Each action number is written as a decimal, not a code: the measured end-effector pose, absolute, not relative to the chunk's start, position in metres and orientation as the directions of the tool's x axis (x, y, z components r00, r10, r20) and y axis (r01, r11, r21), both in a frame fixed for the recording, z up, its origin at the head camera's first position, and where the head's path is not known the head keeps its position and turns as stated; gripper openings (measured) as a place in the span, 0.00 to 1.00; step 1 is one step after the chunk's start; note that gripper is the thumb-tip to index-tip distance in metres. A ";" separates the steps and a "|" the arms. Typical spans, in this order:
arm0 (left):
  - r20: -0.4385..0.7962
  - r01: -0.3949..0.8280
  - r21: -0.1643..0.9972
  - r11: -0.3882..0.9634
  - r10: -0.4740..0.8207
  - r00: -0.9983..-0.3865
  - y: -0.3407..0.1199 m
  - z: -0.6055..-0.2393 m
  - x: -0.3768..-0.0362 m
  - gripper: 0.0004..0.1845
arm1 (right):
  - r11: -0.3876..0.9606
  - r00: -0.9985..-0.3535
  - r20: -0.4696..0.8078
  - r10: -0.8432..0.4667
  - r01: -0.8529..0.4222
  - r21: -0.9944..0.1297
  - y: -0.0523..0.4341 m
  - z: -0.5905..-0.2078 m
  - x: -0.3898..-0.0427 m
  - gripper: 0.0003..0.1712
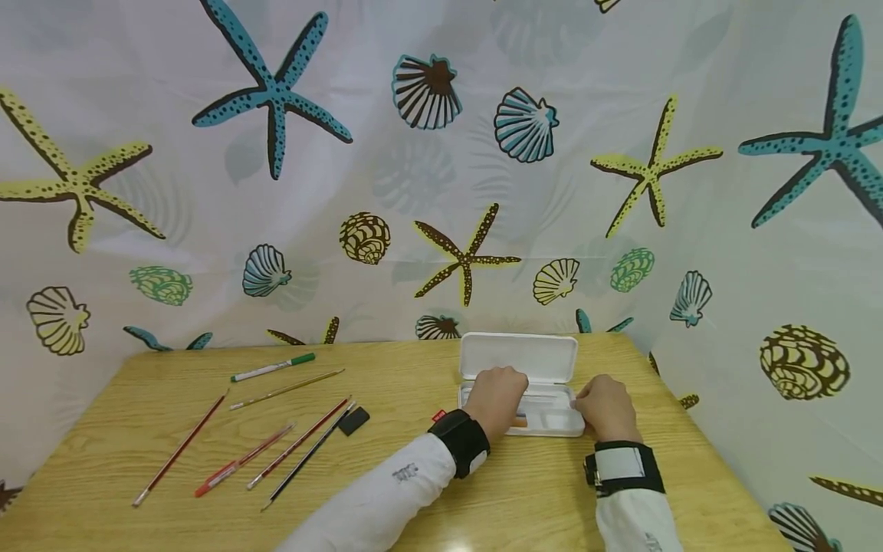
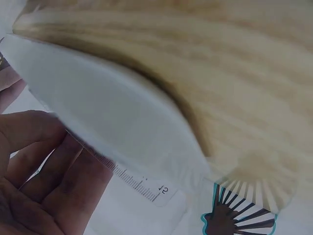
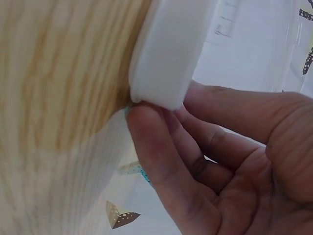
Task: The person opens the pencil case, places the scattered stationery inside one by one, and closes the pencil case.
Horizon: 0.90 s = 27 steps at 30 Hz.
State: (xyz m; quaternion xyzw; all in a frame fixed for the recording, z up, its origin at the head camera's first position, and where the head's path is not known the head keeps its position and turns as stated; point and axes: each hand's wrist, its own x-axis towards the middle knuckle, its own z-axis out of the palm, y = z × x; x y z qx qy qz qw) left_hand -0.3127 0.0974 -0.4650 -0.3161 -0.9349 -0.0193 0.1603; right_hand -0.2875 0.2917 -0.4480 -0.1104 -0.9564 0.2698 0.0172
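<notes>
A white pencil case (image 1: pixel 564 422) stands with its lid (image 1: pixel 519 357) raised at the table's right side. My left hand (image 1: pixel 495 400) reaches over its left half, fingers curled at a clear ruler (image 2: pixel 139 185) with black graduations; the fingertips are partly hidden behind the case wall. With thumb and fingers, my right hand (image 1: pixel 608 406) pinches the case's right end, as the right wrist view shows close up. Inside the case lies a small orange-brown item (image 1: pixel 520 421), mostly covered by the left hand.
On the table's left lie a green-capped marker (image 1: pixel 272 368), a gold pencil (image 1: pixel 286 389), a red pencil (image 1: pixel 181 448), a red pen (image 1: pixel 237 462), another red pencil (image 1: pixel 298 443), a dark pencil (image 1: pixel 306 458) and a black block (image 1: pixel 355 421). A patterned curtain (image 1: pixel 386 169) hangs behind.
</notes>
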 end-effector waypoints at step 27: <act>0.225 0.617 0.006 0.787 0.600 -0.767 0.092 -0.464 -0.310 0.05 | 0.823 -0.973 -0.051 0.227 0.219 -0.524 0.289 -0.446 -0.287 0.09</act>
